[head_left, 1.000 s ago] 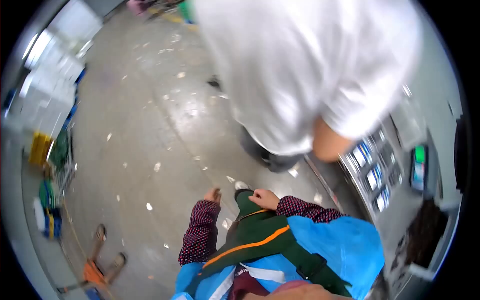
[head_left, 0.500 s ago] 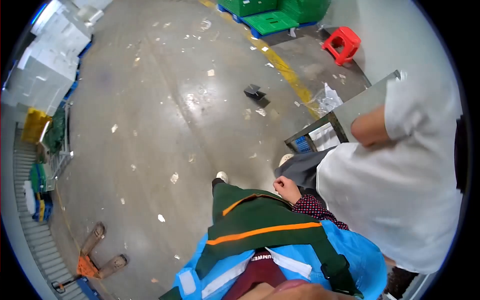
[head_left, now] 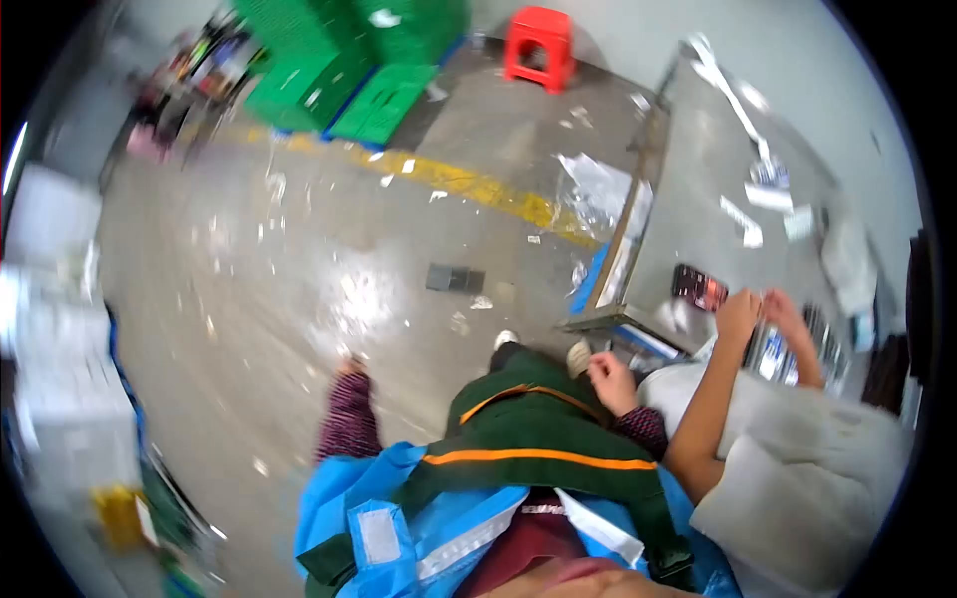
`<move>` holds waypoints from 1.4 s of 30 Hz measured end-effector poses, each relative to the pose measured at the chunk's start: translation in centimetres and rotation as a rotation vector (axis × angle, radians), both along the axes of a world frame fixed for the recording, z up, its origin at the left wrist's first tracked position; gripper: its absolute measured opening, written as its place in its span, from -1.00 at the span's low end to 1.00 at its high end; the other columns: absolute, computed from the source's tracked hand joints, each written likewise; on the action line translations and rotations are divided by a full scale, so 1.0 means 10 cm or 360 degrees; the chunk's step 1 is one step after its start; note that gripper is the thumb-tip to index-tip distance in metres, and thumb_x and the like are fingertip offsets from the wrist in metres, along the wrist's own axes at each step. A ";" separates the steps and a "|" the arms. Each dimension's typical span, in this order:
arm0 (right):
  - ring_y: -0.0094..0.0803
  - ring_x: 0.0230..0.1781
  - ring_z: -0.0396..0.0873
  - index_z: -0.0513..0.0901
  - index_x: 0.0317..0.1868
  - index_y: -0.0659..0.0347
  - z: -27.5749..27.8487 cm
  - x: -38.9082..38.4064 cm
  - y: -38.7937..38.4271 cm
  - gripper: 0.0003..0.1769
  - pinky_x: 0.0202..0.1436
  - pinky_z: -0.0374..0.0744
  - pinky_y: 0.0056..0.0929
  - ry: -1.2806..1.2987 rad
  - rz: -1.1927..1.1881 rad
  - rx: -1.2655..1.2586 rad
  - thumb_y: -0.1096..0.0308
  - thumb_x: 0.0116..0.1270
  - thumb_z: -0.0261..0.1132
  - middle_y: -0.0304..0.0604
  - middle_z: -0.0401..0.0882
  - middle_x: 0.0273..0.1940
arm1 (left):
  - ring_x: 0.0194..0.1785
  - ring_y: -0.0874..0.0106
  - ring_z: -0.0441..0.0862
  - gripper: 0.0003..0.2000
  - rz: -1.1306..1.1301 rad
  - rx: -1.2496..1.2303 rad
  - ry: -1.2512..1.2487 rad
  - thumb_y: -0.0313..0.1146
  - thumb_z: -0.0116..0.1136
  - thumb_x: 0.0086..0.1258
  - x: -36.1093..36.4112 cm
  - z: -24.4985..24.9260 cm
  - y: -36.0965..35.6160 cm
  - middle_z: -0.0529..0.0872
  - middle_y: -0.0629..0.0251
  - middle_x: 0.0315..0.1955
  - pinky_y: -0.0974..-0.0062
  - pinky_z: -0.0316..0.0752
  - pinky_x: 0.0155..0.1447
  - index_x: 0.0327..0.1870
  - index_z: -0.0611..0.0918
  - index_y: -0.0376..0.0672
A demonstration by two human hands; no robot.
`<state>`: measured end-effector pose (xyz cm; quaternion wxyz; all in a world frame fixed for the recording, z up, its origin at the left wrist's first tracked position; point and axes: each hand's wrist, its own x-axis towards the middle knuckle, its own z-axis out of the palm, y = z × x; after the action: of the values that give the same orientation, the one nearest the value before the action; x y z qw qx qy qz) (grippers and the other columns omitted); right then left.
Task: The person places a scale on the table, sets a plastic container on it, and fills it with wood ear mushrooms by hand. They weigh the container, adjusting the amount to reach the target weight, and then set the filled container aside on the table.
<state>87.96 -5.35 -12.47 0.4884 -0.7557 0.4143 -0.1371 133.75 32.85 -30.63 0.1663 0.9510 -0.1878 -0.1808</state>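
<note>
Floor (head_left: pixel 239 339): spreads ahead of both hands, strewn with pale scraps, many smeared by blur. White boxes (head_left: pixel 70 369) stand well to the left of the left hand (head_left: pixel 350 365); outlines soft, contents unreadable. Table (head_left: pixel 688 189) lies ahead and to the right of the right hand (head_left: pixel 612 383), its near end partly covered by a co-worker (head_left: pixel 788 468), who is just beside that hand. Green crates (head_left: pixel 319 80) are far ahead of the left hand, cut by the upper edge. Dark green apron (head_left: pixel 528 409) lies between the hands: right hand just at its right side, contact uncertain; left hand well apart, over the floor. Red stool (head_left: pixel 539 45) is far ahead of the right hand.

Left hand: heavily blurred, fingers not separable; cannot tell whether spread or pinching. Right hand: fingers bent inward, palm hidden; cannot tell whether the fingertips meet or hold anything.

Co-worker's hands (head_left: pixel 738 317) come near each other over the table; what lies between them is too small to make out. Dark grey object (head_left: pixel 456 278), kind unclear, lies on the floor ahead, between the hands' lines. Phone (head_left: pixel 700 288): on the table, ahead-right of the right hand, screen unreadable.
</note>
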 end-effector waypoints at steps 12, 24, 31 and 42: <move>-0.36 -0.44 0.57 0.58 -0.31 0.33 -0.34 0.78 -0.56 -0.73 -0.32 0.51 -0.41 0.0031 -0.1329 0.0369 0.25 0.17 0.24 -0.05 0.59 -0.46 | -0.24 0.17 0.60 -0.76 -0.0719 0.0480 0.0890 -0.31 -0.14 0.36 1.67 -0.31 -3.90 0.64 0.09 -0.29 0.24 0.50 -0.16 -0.09 0.54 -0.19; -0.13 -0.17 0.57 0.63 -0.15 0.24 -1.08 3.08 -4.02 -0.45 -0.04 0.50 -0.30 0.0630 -0.0802 0.0808 -0.12 0.19 0.12 0.10 0.60 -0.22 | -0.48 0.52 0.53 -0.79 -0.1480 -0.0733 0.1338 -0.39 -0.04 0.38 1.65 0.82 -9.76 0.60 0.27 -0.45 0.53 0.49 -0.38 -0.03 0.49 -0.22; -0.16 -0.30 0.61 0.63 -0.25 0.29 -1.28 3.53 -6.12 -0.48 -0.15 0.54 -0.24 0.0273 -0.1572 0.0826 -0.08 0.18 0.12 0.02 0.64 -0.34 | -0.41 0.41 0.57 -0.75 -0.1866 0.0603 0.1514 -0.35 0.01 0.32 2.58 -0.83 -10.92 0.62 0.16 -0.41 0.49 0.50 -0.32 -0.03 0.49 -0.23; -0.25 -0.28 0.58 0.54 -0.17 0.23 0.14 4.28 -11.03 -0.74 -0.23 0.53 -0.36 -0.0199 -0.1150 0.0113 0.24 0.21 0.19 -0.02 0.59 -0.30 | -0.23 0.23 0.55 -0.68 -0.1129 0.0423 0.1123 -0.30 -0.01 0.32 4.50 -0.32 -14.80 0.57 0.06 -0.14 0.39 0.50 -0.18 0.04 0.44 -0.23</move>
<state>130.77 -115.67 -11.07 0.4588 -0.5332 0.6283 -0.3322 178.78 -115.16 -33.82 0.0256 0.7228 -0.4066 -0.5581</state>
